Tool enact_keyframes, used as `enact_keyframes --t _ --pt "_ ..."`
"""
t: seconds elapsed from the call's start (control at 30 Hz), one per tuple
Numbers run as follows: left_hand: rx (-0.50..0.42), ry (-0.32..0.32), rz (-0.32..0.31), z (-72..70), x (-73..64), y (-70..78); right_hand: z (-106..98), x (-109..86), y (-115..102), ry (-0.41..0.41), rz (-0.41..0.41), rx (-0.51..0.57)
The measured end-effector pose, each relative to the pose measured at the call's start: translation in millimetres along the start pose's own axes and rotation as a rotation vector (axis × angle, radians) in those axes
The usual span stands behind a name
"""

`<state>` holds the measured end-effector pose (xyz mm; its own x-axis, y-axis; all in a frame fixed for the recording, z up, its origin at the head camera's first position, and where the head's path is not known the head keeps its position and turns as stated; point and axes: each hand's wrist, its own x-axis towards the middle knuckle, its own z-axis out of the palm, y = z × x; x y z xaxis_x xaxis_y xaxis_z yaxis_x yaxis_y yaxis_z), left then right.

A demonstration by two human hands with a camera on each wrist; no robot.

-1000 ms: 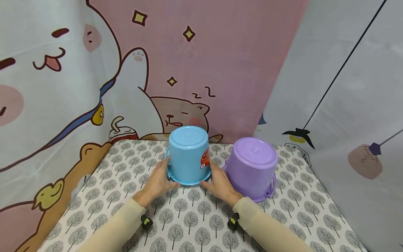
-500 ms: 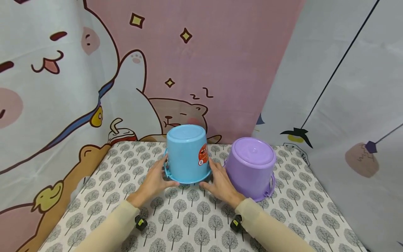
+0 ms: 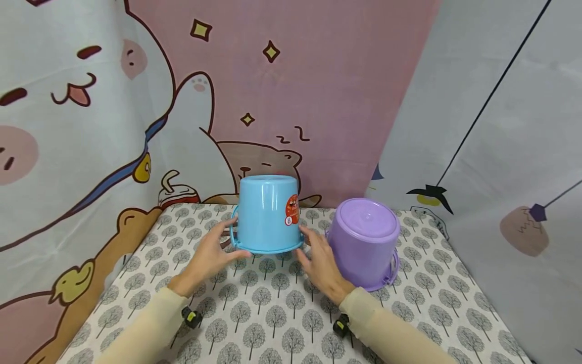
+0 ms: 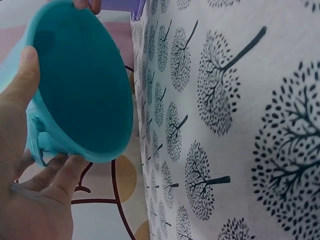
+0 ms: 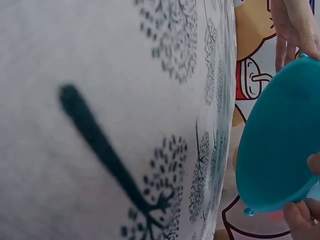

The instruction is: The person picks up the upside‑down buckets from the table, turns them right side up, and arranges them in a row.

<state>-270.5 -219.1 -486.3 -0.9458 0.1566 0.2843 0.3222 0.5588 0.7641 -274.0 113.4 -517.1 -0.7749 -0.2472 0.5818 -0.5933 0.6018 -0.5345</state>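
A light blue bucket point(image 3: 265, 217) with a red sticker is held upside down, raised off the table, its open mouth facing downward. My left hand point(image 3: 211, 255) grips its rim on the left side, beside the hinge of the bucket's handle. In the left wrist view the left thumb point(image 4: 29, 70) lies over the rim and the fingers are curled beneath. My right hand point(image 3: 323, 263) holds the rim on the other side, its fingers partly hidden behind the bucket. The bucket's hollow inside point(image 5: 280, 145) shows in the right wrist view. Just right of the right hand, a purple bucket point(image 3: 364, 247) stands upside down.
The table point(image 3: 273, 323) wears a white cloth printed with grey trees. Behind it hangs a pink and white cartoon backdrop point(image 3: 341, 101), close to the table's far edge. A white sheet point(image 3: 523, 177) hangs at the right.
The blue bucket has risen off the table and tilted, so its base is now seen almost edge-on. My left hand has moved left and up with it. The purple bucket stays put.
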Motion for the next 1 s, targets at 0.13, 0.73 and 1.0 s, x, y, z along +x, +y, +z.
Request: enact_keyframes --t 0.13,0.73,1.0 --pt "-0.038 0.003 0.019 -4.8 1.0 1.8 -1.5 1.8 1.4 0.104 -0.095 -0.019" --pt "0.008 0.137 0.24 -15.1 5.6 7.9 -18.7 13.0 -2.5 0.186 -0.136 0.084" --pt "0.017 0.122 0.325 -19.7 7.0 8.4 -29.6 17.8 -15.3 0.229 -0.031 0.143"
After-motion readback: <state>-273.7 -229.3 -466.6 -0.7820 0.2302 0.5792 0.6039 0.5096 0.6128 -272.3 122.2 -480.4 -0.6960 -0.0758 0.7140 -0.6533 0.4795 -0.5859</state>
